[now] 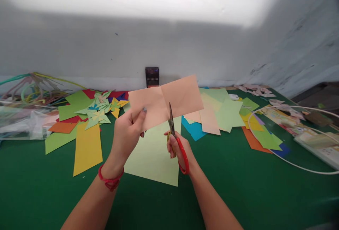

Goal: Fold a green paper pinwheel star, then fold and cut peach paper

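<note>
My left hand (130, 125) pinches the left half of a peach paper sheet (182, 94), its thumb pressed flat on the front. A crease runs down the middle of the sheet. In my right hand (182, 148) is a pair of scissors (184, 155) with red on the handle, blades pointing up. The blades meet the sheet's lower edge close to the crease; whether they have cut into it I cannot tell. Below both hands a pale green sheet (156, 155) lies on the green tabletop (148, 205).
Folded paper stars (99, 115) and a yellow sheet (88, 148) lie to the left, near a clear plastic bag (23, 120). Coloured sheets (227, 113) spread to the right, beside a white wire loop (275, 154). A dark phone-like object (152, 76) stands against the wall.
</note>
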The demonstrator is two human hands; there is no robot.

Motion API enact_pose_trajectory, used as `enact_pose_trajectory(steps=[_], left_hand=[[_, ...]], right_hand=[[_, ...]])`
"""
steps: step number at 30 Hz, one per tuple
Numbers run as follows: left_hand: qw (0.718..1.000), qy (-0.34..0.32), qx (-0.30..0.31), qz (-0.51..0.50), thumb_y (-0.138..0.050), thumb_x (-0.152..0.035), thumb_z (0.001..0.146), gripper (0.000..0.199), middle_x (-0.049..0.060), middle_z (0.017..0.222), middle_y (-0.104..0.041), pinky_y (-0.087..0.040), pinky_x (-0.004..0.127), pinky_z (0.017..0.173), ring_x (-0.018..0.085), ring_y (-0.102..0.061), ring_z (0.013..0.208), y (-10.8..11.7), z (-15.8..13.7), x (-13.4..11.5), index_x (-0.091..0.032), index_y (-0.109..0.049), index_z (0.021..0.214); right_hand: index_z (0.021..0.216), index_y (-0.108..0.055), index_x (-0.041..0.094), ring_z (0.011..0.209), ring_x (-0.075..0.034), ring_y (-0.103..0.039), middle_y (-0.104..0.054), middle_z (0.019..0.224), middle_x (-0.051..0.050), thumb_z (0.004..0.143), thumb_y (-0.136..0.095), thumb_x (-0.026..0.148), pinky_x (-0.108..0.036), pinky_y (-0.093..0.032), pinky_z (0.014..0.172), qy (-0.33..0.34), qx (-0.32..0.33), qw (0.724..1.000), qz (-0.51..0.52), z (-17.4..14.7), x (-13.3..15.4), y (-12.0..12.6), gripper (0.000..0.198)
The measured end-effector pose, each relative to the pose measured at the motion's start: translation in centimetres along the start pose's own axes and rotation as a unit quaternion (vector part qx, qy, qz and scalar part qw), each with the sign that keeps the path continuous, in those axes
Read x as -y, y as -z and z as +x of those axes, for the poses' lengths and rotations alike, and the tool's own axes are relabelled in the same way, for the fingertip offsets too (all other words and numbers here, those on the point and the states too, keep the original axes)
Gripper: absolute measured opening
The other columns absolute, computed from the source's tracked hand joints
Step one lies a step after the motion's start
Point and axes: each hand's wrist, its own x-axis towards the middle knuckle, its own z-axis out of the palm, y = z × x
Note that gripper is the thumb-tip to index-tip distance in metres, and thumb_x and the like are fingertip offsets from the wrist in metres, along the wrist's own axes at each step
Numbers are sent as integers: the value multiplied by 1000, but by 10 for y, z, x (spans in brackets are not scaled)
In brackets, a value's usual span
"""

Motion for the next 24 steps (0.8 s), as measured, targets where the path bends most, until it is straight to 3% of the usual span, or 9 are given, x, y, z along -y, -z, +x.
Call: enact_pose_trajectory(steps=[24], left_hand=[[1000,1,1,11,-55,-37,81,40,-5,36,-44,-28,21,34,8,-39,33,1,0,-3,-19,-40,48]], right_hand=[[89,-55,17,36,-7,-35,-42,48,6,81,-41,61,-20,-34,36,-15,-14,1000,2,-1,3,0,47]])
